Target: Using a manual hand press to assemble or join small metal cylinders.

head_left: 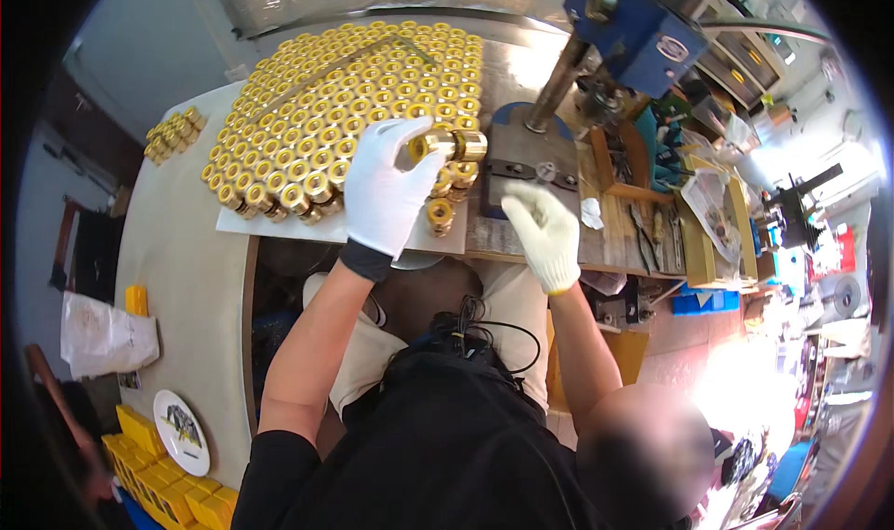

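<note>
My left hand [380, 190], in a white glove, is closed around a shiny brass fitting [453, 145] and holds it tilted sideways above the front right of a large array. That array is many brass fittings [326, 111] standing upright in close rows on a white board [419, 239]. One fitting [440, 217] stands at the board's front edge, just below the held one. My right hand [545, 238], in a cream glove, hovers in front of the press base [507, 139]. Its fingers are curled together, and whatever they may hold is hidden.
A blue press head [638, 32] on a steel column [559, 83] rises at the back right. Pliers [644, 239] lie right of my right hand, near a wooden tray [619, 183]. A smaller fitting group [175, 131] stands far left; yellow boxes [168, 483] sit lower left.
</note>
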A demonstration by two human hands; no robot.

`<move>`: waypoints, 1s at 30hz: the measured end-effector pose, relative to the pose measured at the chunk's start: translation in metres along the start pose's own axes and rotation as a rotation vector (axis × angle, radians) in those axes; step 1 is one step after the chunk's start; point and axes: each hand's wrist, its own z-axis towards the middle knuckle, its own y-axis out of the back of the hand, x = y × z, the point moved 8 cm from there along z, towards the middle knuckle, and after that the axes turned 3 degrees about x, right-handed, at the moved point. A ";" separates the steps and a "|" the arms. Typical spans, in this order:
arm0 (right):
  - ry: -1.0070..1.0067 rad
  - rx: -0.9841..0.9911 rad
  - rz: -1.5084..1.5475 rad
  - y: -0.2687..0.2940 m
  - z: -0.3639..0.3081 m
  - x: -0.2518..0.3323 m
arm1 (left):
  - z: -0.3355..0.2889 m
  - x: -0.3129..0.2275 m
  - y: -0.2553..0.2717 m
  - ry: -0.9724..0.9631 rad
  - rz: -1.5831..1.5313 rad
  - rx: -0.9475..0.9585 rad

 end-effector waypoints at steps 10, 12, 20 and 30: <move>-0.235 -0.234 0.208 0.088 -0.059 -0.106 | 0.019 -0.017 -0.158 -0.013 -0.058 0.297; -0.249 -0.233 0.233 0.086 -0.055 -0.102 | 0.027 -0.029 -0.175 -0.075 -0.045 0.293; -0.303 -0.223 0.307 0.089 -0.057 -0.104 | 0.025 -0.056 -0.174 -0.083 -0.103 0.301; 1.229 -0.697 -0.518 0.218 -0.019 0.271 | -0.178 0.011 -0.035 0.407 -0.333 0.481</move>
